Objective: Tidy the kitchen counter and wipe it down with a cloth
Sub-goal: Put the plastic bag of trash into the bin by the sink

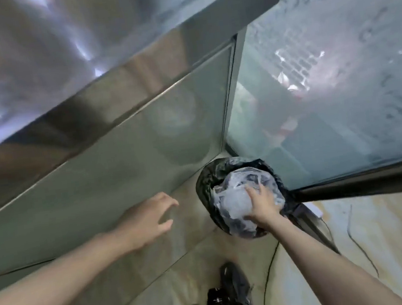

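Note:
A round waste bin (206, 190) lined with a black bag stands on the floor in the corner below the counter. Crumpled clear plastic rubbish (236, 198) fills its top. My right hand (262, 207) presses down on that plastic, fingers curled over it. My left hand (149, 218) hovers to the left of the bin, fingers spread and empty, close to the cabinet front. The stainless steel counter (54, 56) runs across the upper left; its top is blurred and no cloth is visible.
A grey metal cabinet front (96, 179) rises at the left beside the bin. A frosted glass door (326, 84) with a dark frame stands at the right. My dark shoes (232, 283) rest on the pale tiled floor, where a thin cable (360, 246) lies.

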{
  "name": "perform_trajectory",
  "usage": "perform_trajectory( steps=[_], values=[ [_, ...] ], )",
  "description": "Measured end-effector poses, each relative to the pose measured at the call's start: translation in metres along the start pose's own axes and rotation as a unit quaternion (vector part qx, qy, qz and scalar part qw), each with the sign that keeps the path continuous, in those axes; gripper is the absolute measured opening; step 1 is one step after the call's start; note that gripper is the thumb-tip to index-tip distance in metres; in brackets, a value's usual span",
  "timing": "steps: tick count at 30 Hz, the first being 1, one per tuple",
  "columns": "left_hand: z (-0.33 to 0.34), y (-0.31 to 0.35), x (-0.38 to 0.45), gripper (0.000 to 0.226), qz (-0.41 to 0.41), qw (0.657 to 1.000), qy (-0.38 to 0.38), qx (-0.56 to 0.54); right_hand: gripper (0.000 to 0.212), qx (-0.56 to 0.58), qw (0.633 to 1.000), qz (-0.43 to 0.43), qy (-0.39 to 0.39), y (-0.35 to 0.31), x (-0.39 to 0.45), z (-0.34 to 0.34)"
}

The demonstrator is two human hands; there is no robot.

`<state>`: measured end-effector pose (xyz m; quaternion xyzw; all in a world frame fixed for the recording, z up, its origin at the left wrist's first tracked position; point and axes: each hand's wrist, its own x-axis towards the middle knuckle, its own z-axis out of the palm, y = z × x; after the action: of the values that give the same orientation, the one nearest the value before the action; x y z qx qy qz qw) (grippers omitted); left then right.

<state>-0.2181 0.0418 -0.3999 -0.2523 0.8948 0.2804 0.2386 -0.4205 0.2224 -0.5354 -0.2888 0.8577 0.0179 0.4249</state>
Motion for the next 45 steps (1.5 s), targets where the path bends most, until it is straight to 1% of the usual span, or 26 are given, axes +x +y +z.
perform_trajectory(
  steps=[1, 2, 3, 5, 7, 10, 13, 15, 19, 21, 23, 24, 26, 27, 29, 32, 35, 38, 39, 40, 41, 43, 44, 45],
  values=[
    [-0.001, -0.001, 0.005, 0.036, 0.002, 1.000, -0.002, 0.006, 0.084, -0.005, 1.000, -0.002, -0.024, 0.000, 0.007, 0.001],
    [-0.004, 0.001, 0.008, 0.036, 0.003, 1.000, -0.003, 0.008, 0.084, -0.015, 0.999, -0.010, -0.028, 0.000, 0.010, -0.001],
    [-0.009, 0.004, 0.007, 0.036, 0.002, 1.000, -0.006, 0.010, 0.080, -0.029, 0.999, -0.018, -0.021, -0.002, 0.007, -0.007],
    [-0.023, 0.016, -0.002, 0.037, 0.003, 1.000, -0.019, 0.018, 0.062, -0.058, 0.997, -0.041, 0.004, -0.010, -0.012, -0.030],
    [-0.046, 0.031, -0.017, 0.037, 0.008, 0.999, -0.034, 0.028, 0.048, -0.050, 0.996, -0.066, 0.015, -0.021, -0.042, -0.062],
    [-0.093, 0.060, -0.052, 0.037, 0.035, 0.998, -0.046, 0.025, 0.040, -0.015, 0.995, -0.094, 0.015, -0.042, -0.104, -0.116],
    [-0.149, 0.092, -0.097, 0.038, 0.072, 0.997, -0.004, 0.034, 0.037, -0.039, 0.987, -0.151, 0.037, -0.072, -0.176, -0.173],
    [-0.186, 0.109, -0.130, 0.038, 0.084, 0.996, 0.019, 0.030, 0.040, -0.057, 0.977, -0.199, 0.053, -0.095, -0.220, -0.209],
    [-0.251, 0.119, -0.197, 0.035, 0.071, 0.993, 0.094, 0.017, 0.036, -0.093, 0.953, -0.275, 0.086, -0.147, -0.282, -0.273],
    [-0.280, 0.106, -0.228, 0.038, 0.038, 0.990, 0.131, 0.028, 0.040, -0.106, 0.937, -0.315, 0.105, -0.181, -0.301, -0.303],
    [-0.303, 0.086, -0.258, 0.054, -0.008, 0.987, 0.161, 0.017, 0.043, -0.129, 0.921, -0.347, 0.122, -0.219, -0.317, -0.327],
    [-0.313, 0.074, -0.271, 0.055, -0.035, 0.984, 0.173, 0.007, 0.044, -0.141, 0.914, -0.360, 0.124, -0.240, -0.323, -0.336],
    [-0.327, 0.048, -0.291, 0.045, -0.085, 0.976, 0.201, -0.020, 0.046, -0.166, 0.899, -0.383, 0.130, -0.280, -0.329, -0.346],
    [-0.331, 0.035, -0.298, 0.045, -0.111, 0.970, 0.215, -0.031, 0.046, -0.180, 0.893, -0.390, 0.134, -0.300, -0.328, -0.347],
    [-0.338, 0.004, -0.306, 0.045, -0.160, 0.961, 0.220, -0.055, 0.046, -0.202, 0.888, -0.392, 0.132, -0.337, -0.324, -0.347],
    [-0.346, -0.042, -0.305, 0.048, -0.200, 0.951, 0.222, -0.081, 0.048, -0.216, 0.889, -0.381, 0.135, -0.388, -0.307, -0.347],
    [-0.354, -0.088, -0.292, 0.052, -0.216, 0.948, 0.213, -0.093, 0.059, -0.171, 0.909, -0.354, 0.136, -0.431, -0.277, -0.345],
    [-0.365, -0.132, -0.270, 0.059, -0.251, 0.940, 0.200, -0.115, 0.074, -0.063, 0.947, -0.294, 0.112, -0.460, -0.247, -0.336],
    [-0.368, -0.145, -0.260, 0.062, -0.263, 0.933, 0.204, -0.140, 0.075, -0.014, 0.955, -0.278, 0.106, -0.467, -0.235, -0.331],
    [-0.371, -0.154, -0.249, 0.065, -0.276, 0.918, 0.215, -0.185, 0.074, 0.039, 0.959, -0.261, 0.099, -0.475, -0.225, -0.328],
    [-0.374, -0.162, -0.237, 0.070, -0.288, 0.896, 0.233, -0.244, 0.073, 0.093, 0.960, -0.247, 0.096, -0.482, -0.216, -0.325],
    [-0.381, -0.167, -0.214, 0.079, -0.300, 0.842, 0.277, -0.352, 0.071, 0.168, 0.957, -0.216, 0.099, -0.493, -0.200, -0.318],
    [-0.384, -0.168, -0.204, 0.081, -0.295, 0.825, 0.294, -0.381, 0.072, 0.183, 0.957, -0.202, 0.101, -0.496, -0.196, -0.315],
    [-0.385, -0.168, -0.196, 0.082, -0.283, 0.820, 0.301, -0.396, 0.072, 0.195, 0.954, -0.199, 0.109, -0.498, -0.190, -0.311]
  ],
)
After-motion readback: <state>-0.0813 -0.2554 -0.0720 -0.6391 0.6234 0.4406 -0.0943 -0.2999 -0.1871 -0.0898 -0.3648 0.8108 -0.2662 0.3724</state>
